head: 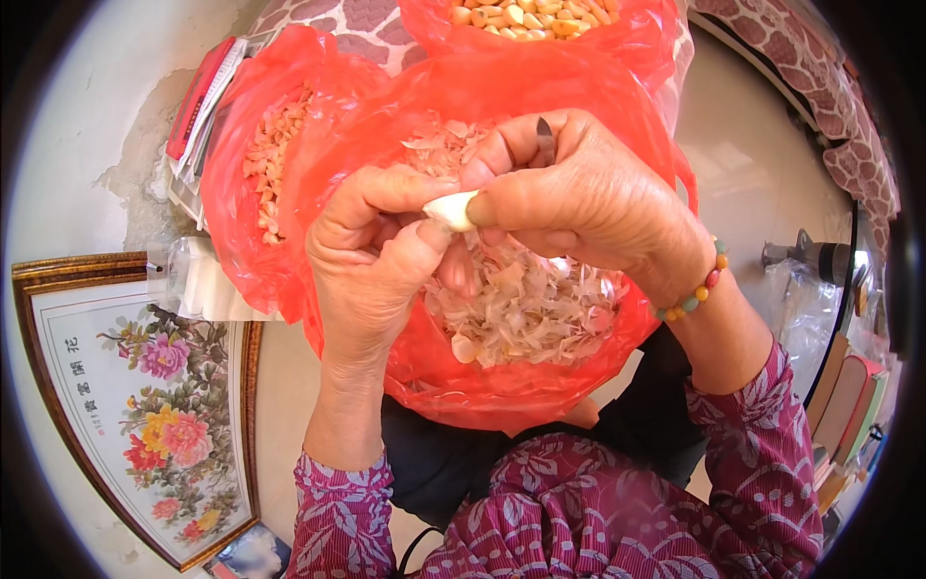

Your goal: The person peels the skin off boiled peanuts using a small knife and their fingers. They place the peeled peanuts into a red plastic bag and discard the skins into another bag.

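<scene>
Between the fingertips of both hands is a pale garlic clove (454,210). My left hand (369,253) pinches its pointed end with thumb and forefinger. The thumb and fingers of my right hand (571,192) grip the other end. A dark pointed piece (545,139), perhaps a small blade, shows at a finger of that hand. A beaded bracelet (700,293) circles my right wrist. Below the hands lies a large open red plastic bag (499,398) holding a heap of papery garlic skins (532,311).
A second red bag (231,188) at the left contains small garlic pieces (275,155). Peeled cloves (532,16) fill another at the top. A framed flower picture (137,405) leans at the left wall, below stacked books (206,101). More books (846,402) stand at the right.
</scene>
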Tool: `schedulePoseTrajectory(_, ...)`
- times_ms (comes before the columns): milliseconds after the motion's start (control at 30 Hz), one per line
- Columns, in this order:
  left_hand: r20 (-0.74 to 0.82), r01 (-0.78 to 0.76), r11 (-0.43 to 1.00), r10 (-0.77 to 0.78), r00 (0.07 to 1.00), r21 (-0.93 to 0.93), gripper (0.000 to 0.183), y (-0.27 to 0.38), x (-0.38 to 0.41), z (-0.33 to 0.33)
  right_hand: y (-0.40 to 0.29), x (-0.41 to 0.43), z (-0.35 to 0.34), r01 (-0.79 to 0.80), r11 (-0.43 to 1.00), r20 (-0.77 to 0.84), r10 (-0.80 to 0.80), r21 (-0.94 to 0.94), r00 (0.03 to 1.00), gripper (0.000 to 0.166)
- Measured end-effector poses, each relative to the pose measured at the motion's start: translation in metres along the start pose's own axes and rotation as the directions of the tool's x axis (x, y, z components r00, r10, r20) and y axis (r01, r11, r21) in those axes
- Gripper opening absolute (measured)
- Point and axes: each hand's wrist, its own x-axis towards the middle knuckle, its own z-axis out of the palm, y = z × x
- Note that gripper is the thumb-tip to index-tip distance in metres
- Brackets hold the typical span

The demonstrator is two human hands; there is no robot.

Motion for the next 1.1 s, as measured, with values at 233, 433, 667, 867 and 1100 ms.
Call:
schedulePoseTrajectory(233,0.012,-0.058,0.998,0.058,0.998,0.002,0.019,-0.005,0.003,0.002,-0.004,-0.001,0.002,0.01,0.999,-0.043,-0.012,-0.052,0.999,0.016)
schedulePoseTrajectory(433,0.027,-0.063,0.998,0.063,0.998,-0.018,0.019,-0.007,0.003,-0.001,-0.002,0.0,0.002,0.035,0.995,-0.048,-0.039,-0.09,0.998,0.014)
schedulePoseTrajectory(667,0.017,-0.074,0.994,0.072,0.997,0.084,0.014,-0.009,0.007,-0.001,0.002,0.001,0.002,0.135,0.971,-0.095,-0.156,-0.196,0.983,0.012)
schedulePoseTrajectory(867,-0.089,-0.079,0.986,0.093,0.992,0.15,0.012,-0.014,0.009,-0.004,0.005,0.002,0.008,0.248,0.929,-0.124,-0.29,-0.275,0.949,0.012)
schedulePoseTrajectory(1100,-0.189,-0.014,0.956,0.073,0.979,0.294,0.013,-0.003,0.013,0.012,0.002,0.005,0.006,0.249,0.94,-0.202,-0.297,-0.232,0.933,0.011)
